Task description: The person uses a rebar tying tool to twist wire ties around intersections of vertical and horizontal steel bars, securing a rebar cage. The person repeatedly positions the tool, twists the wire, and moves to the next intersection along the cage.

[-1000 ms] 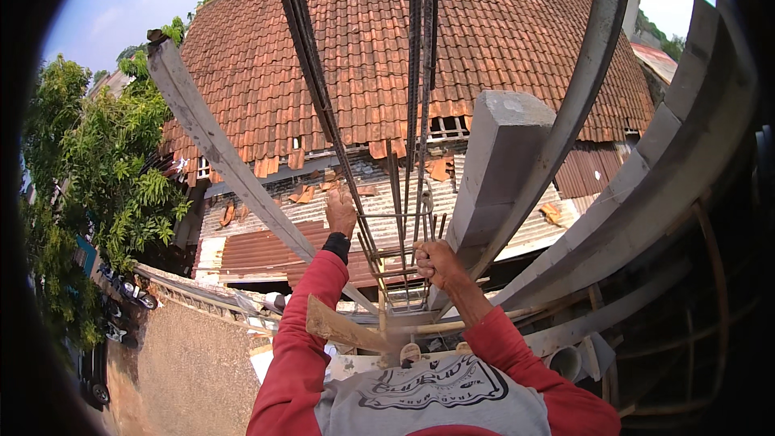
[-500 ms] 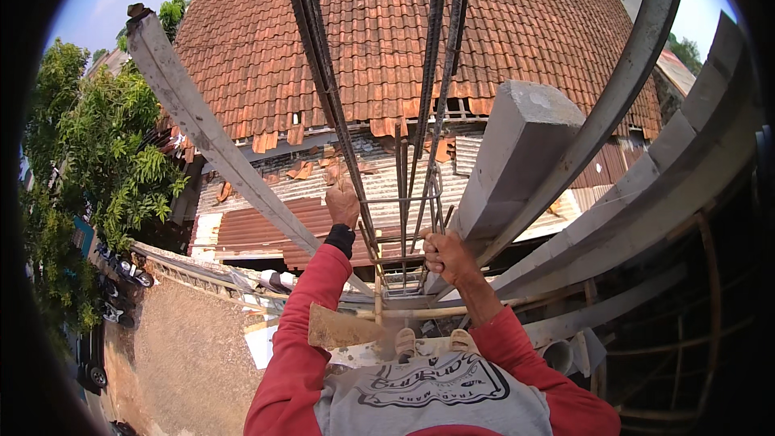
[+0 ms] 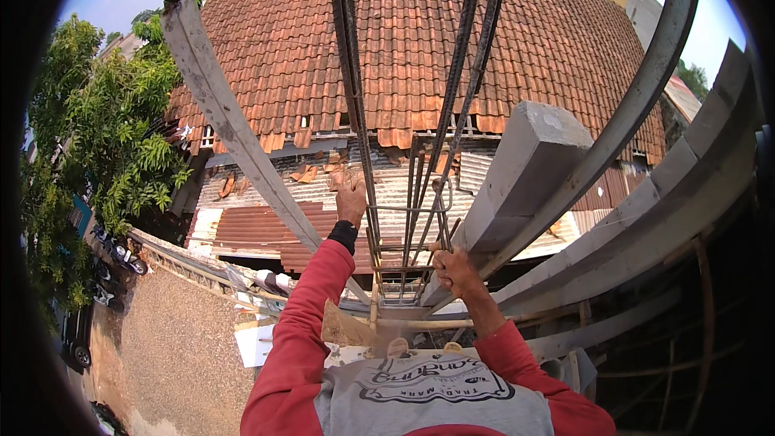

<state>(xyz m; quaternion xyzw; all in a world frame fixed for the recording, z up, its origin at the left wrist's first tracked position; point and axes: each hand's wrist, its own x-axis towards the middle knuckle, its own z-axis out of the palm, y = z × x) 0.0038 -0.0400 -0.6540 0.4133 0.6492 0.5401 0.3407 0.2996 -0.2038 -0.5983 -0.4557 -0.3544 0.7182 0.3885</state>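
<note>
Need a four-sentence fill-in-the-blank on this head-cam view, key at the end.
1. A black band circles the ____ wrist.
2. The left hand and right hand extend from sleeves coloured ____.
3. In the picture, the grey block column stands to the ____ of the upright steel bars.
4. The background colour of the printed shirt front is ____.

Missing words: left; red; right; grey.

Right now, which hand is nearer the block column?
Right. The right hand is by the lower part of the block column; the left hand is farther off, left of it, with upright rebar between.
</note>
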